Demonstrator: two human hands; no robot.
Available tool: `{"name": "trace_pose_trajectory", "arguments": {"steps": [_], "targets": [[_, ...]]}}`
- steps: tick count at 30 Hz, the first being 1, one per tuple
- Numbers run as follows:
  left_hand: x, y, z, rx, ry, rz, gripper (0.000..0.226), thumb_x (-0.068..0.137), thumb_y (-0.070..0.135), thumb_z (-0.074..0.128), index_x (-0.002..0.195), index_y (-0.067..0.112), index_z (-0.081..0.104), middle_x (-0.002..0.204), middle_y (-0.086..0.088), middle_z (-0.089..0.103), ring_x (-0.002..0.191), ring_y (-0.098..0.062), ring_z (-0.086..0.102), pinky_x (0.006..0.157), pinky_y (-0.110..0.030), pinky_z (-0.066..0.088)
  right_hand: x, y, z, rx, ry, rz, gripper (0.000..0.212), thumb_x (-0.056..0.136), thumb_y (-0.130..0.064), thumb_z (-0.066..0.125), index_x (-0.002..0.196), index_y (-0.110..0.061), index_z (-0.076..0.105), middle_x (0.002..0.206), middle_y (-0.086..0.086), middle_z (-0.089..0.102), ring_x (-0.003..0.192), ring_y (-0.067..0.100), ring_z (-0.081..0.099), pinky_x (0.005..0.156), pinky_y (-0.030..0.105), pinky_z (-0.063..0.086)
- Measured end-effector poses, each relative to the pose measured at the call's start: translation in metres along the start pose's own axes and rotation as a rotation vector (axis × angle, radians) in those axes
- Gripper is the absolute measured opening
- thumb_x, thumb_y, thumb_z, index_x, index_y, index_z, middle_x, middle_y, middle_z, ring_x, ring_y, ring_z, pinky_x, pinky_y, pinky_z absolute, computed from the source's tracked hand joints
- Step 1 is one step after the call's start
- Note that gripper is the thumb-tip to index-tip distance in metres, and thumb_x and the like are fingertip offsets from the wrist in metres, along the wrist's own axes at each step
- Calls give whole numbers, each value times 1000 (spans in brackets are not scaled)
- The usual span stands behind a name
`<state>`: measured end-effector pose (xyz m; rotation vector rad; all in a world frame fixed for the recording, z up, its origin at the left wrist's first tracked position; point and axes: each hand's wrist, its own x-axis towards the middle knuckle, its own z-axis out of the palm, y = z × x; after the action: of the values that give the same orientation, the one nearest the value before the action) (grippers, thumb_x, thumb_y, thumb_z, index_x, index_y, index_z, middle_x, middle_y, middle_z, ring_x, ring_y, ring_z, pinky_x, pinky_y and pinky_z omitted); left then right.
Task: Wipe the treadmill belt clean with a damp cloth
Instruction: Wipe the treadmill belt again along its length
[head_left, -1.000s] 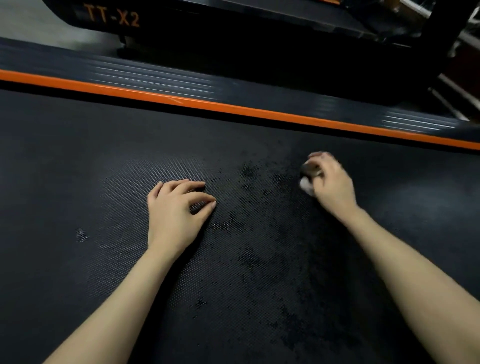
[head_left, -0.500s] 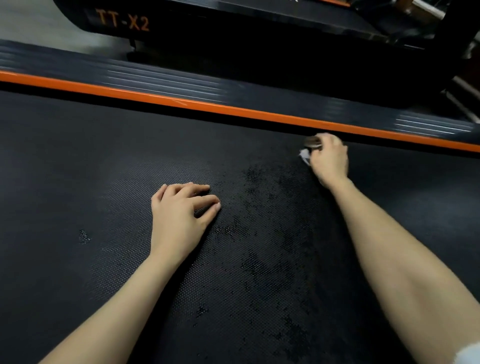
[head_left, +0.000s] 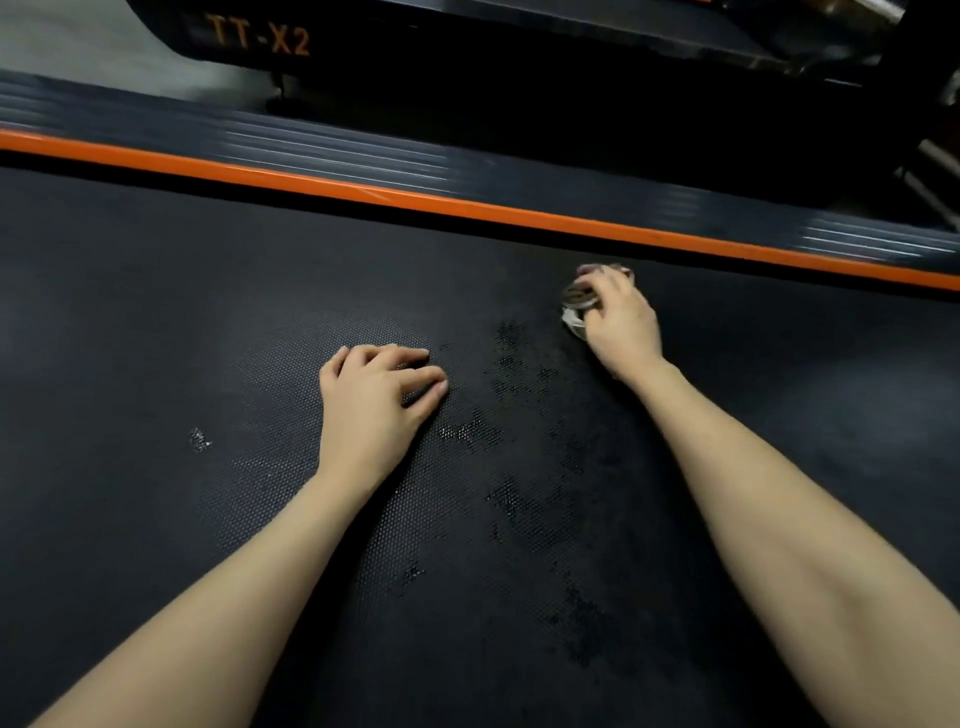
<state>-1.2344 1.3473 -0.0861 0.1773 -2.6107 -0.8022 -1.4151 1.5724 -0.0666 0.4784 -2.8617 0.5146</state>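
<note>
**Step in hand.** Wiping appeared to be under way, at the far side of the belt (head_left: 156, 322). The right hand (head_left: 623, 325) gripped the cloth (head_left: 575, 306), with the fingers curled over the top of it. The cloth was bunched into a small wad and pressed to the belt, near the orange strip (head_left: 467, 208) but not touching it. The wad was blurred; how much of it met the surface could not be told.

**Support hand.** The left hand (head_left: 371, 400) rested on the belt well apart from the cloth. Its fingers were loosely bent, with the tips on the surface, and it held nothing. It probably served as a brace.

**Belt condition.** Dark wet patches (head_left: 519, 499) lay between the two forearms, running from near the cloth back toward the person. A small pale speck (head_left: 199, 439) sat on the belt to the left of the left hand. The belt on the far left and far right looked dry and matt, and was judged not yet wiped.

**Next move.** The stroke called for the following:
1. Firm, even downward pressure on the wad.
2. A pass drawn across the belt, parallel to the strip.
3. Overlap with the wet area, then extension toward the speck.
4. Relocation of the left hand once the stroke reached it.
</note>
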Motion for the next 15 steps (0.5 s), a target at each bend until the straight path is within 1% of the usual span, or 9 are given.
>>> {"name": "trace_pose_trajectory", "arguments": {"steps": [1, 3, 5, 7, 8, 10, 12, 13, 15], "targets": [[0, 0, 0, 10, 2, 1, 18, 85, 46, 61, 88, 35, 74, 110, 15, 66, 107, -19, 50, 103, -44, 23, -12, -1, -3, -17, 14, 34, 39, 79, -8, 45, 114, -14, 60, 130, 6, 52, 120, 31, 44, 102, 38, 33], [0, 2, -1, 13, -5, -6, 16, 86, 44, 62, 89, 33, 74, 110, 13, 66, 107, -20, 50, 103, -45, 23, -37, -22, -5, -9, 4, 22, 41, 75, -14, 42, 110, -9, 63, 126, 11, 55, 117, 36, 46, 103, 41, 32], [0, 3, -2, 5, -13, -17, 14, 86, 41, 64, 90, 33, 75, 112, 13, 65, 108, -20, 49, 105, -45, 22, -72, -47, -6, 52, -27, -57, 42, 70, -13, 42, 104, -6, 66, 124, 17, 57, 116, 40, 49, 105, 43, 32], [-1, 4, -3, 2, -12, -16, 14, 86, 40, 64, 90, 32, 75, 113, 12, 65, 108, -20, 49, 106, -45, 21, -123, -64, -10, 67, -54, -187, 44, 69, -15, 39, 103, -7, 66, 126, 21, 56, 119, 43, 49, 108, 48, 27], [0, 4, -4, -4, -10, -15, 14, 86, 39, 64, 91, 31, 75, 113, 12, 66, 109, -20, 49, 106, -46, 21, -151, -68, -15, 75, -105, -231, 47, 69, -18, 37, 106, -9, 65, 130, 20, 54, 123, 43, 46, 109, 49, 23], [0, 4, -6, -16, -15, -12, 15, 87, 37, 64, 92, 29, 76, 114, 10, 66, 111, -21, 49, 107, -46, 20, -194, -58, -31, 88, -230, -283, 51, 70, -20, 36, 114, -14, 63, 139, 15, 48, 131, 36, 39, 112, 47, 19], [-2, 5, -6, -9, -29, -8, 15, 87, 34, 65, 92, 26, 76, 115, 7, 67, 115, -22, 51, 108, -48, 20, -204, -32, -46, 40, -249, -325, 55, 69, -18, 36, 117, -15, 62, 139, 13, 48, 131, 32, 39, 111, 48, 22], [-3, 5, -7, -11, -33, -11, 14, 88, 30, 65, 93, 22, 76, 114, 4, 68, 117, -24, 53, 109, -48, 21, -200, -19, -52, 13, -243, -279, 56, 69, -18, 35, 118, -14, 62, 140, 13, 48, 132, 33, 40, 111, 49, 23], [-10, 6, -10, -24, -36, -15, 12, 88, 19, 65, 92, 12, 75, 111, -5, 70, 117, -27, 57, 109, -50, 26, -183, -5, -57, -7, -194, -35, 56, 71, -16, 35, 122, -14, 60, 143, 13, 43, 136, 32, 35, 114, 48, 17]]}}
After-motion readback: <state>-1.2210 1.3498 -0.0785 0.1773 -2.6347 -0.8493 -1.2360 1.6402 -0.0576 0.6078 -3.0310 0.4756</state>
